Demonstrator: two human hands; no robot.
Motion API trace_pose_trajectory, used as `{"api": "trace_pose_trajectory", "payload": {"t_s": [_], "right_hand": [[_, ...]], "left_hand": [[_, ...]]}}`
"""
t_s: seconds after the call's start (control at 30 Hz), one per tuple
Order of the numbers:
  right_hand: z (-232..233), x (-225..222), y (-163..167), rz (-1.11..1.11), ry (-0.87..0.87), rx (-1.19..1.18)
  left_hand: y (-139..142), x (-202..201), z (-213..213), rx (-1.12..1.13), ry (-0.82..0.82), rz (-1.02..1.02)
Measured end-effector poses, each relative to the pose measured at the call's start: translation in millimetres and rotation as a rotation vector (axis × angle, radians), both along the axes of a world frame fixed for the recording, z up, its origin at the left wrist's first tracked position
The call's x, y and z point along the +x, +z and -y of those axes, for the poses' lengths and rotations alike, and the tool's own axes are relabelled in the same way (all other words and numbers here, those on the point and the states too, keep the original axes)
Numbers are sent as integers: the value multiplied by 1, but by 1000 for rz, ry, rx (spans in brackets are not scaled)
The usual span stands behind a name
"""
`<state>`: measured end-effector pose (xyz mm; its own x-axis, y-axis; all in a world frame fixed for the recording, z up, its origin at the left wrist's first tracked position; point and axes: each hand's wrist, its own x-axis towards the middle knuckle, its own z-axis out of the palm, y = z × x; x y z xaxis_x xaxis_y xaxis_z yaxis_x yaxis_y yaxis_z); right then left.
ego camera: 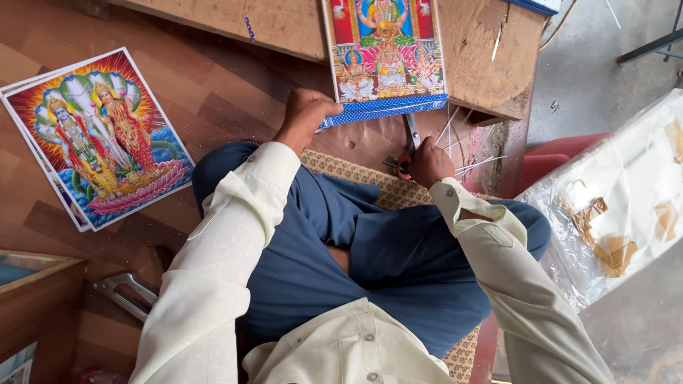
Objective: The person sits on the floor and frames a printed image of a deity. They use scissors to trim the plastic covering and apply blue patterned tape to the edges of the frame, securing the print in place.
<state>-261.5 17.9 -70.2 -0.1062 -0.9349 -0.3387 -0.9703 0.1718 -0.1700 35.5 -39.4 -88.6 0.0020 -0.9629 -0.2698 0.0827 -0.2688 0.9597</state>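
Blue-bordered and bright with red and gold figures, a printed picture lies on a worn wooden board, its lower edge hanging over toward the seated person. The left hand is closed on that blue bottom edge, fingers curled over the lower left corner. The right hand is wrapped around the red handles of a pair of scissors, whose metal blades point up at the picture's lower edge; the two hands sit apart, one at each end of the border. Thin white offcut strips lie scattered just beside the right hand. Off to the left on the brown floor rests a stack of similar prints, and a plastic-wrapped bundle sits at the right.
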Motion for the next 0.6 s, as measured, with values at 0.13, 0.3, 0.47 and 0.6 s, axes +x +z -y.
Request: {"api": "trace_pose_trajectory", "payload": {"t_s": [0.13,0.3,0.47,0.6], "right_hand": [[-2,0,-12,33,-1,-33],[5,-5,-5,409,-213,-57],[-33,22,33,1340,-748,604],[-123,67,66,1256,-627,613]], "left_hand": [[1,2,0,56,6,-69],[11,5,-2,41,19,-103],[20,4,-3,250,57,-77],[21,4,-4,266,76,8]]}}
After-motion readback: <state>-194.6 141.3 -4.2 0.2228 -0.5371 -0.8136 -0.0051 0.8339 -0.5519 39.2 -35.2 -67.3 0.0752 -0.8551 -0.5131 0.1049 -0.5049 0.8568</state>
